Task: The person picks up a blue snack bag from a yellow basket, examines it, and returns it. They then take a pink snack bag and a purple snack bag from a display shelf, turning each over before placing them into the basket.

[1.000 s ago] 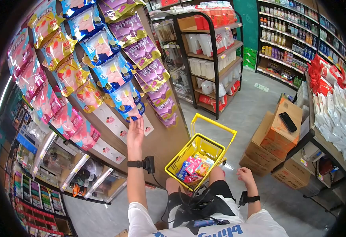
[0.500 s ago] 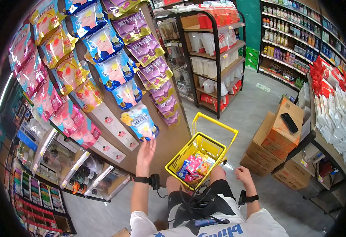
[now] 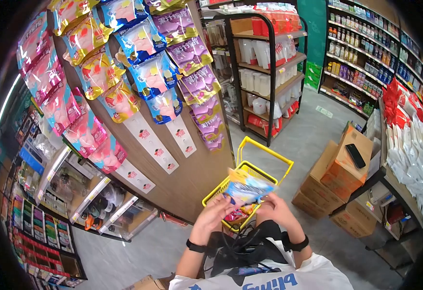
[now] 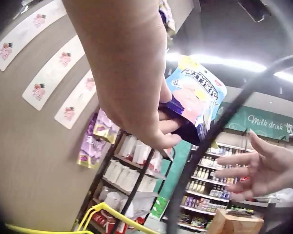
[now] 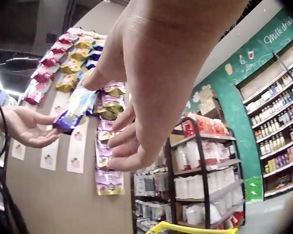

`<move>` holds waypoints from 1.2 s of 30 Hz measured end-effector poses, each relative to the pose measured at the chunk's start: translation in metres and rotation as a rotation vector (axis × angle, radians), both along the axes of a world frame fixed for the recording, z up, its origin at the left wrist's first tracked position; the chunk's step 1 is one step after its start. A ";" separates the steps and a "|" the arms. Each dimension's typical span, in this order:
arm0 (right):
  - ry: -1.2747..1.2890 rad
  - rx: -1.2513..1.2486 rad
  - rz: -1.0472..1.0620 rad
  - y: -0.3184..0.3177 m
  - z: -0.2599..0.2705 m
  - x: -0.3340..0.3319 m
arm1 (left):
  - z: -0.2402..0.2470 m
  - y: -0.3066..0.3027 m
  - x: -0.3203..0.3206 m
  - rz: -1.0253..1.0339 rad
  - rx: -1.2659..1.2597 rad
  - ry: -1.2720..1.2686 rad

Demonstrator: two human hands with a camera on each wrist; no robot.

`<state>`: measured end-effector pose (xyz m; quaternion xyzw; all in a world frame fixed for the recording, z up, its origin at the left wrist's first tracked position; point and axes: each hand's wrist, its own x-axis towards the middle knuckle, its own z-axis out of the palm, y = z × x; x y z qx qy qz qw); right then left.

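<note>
A blue candy bag point(image 3: 250, 187) with a yellow top hangs over the yellow shopping basket point(image 3: 215, 193). My left hand point(image 3: 215, 211) pinches its dark blue lower edge, the thumb and fingers closed on it in the left wrist view. My right hand point(image 3: 280, 215) is close to the other end of the bag; its fingers point(image 4: 237, 173) are spread and hold nothing in the left wrist view. In the right wrist view the right thumb overlaps the top of the bag point(image 5: 78, 103). Several colourful candy bags point(image 3: 240, 213) lie in the basket, partly hidden by the hands.
On the left a brown display panel point(image 3: 197, 186) carries rows of pink, yellow, blue and purple candy bags point(image 3: 156, 75). Cardboard boxes point(image 3: 317, 169) with a phone point(image 3: 356, 155) on top stand at the right. A black-framed rack point(image 3: 272, 72) stands behind the basket.
The left hand took the lowest blue candy bag off the panel and carried it right, over the basket. My right hand has come up from the side towards the bag.
</note>
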<state>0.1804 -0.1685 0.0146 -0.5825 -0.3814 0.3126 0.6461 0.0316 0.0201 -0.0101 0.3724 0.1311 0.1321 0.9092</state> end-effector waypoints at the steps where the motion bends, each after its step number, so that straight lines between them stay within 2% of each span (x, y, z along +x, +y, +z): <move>1: -0.079 -0.014 0.023 0.002 0.003 -0.002 | 0.004 -0.007 -0.002 -0.019 0.025 -0.028; 2: -0.158 -0.027 0.046 0.004 0.007 -0.005 | 0.011 -0.015 -0.005 0.004 0.059 0.003; 4: -0.060 0.034 0.054 0.003 0.020 -0.013 | 0.030 -0.030 -0.012 0.050 0.126 0.064; 5: -0.024 0.046 0.056 0.002 0.015 -0.016 | 0.022 -0.030 -0.017 0.079 0.209 0.059; 8: 0.057 0.090 0.052 0.003 0.027 -0.029 | 0.049 -0.049 -0.025 0.251 0.274 0.134; 14: -0.311 -0.005 0.038 0.013 0.042 -0.040 | 0.054 -0.059 -0.032 0.455 0.155 0.008; 19: -0.111 0.080 -0.077 0.027 0.038 -0.059 | 0.052 -0.051 -0.039 0.391 0.145 0.052; 22: -0.237 0.036 -0.026 0.024 0.032 -0.055 | 0.050 -0.049 -0.040 0.331 0.118 0.049; 31: -0.368 0.054 -0.108 0.023 0.034 -0.055 | 0.041 -0.044 -0.043 0.251 0.152 0.046; 34: -0.210 0.057 -0.013 0.021 0.030 -0.049 | 0.046 -0.045 -0.044 0.212 0.203 0.078; 36: -0.140 0.021 -0.040 0.020 0.036 -0.052 | 0.048 -0.046 -0.043 0.212 0.244 0.106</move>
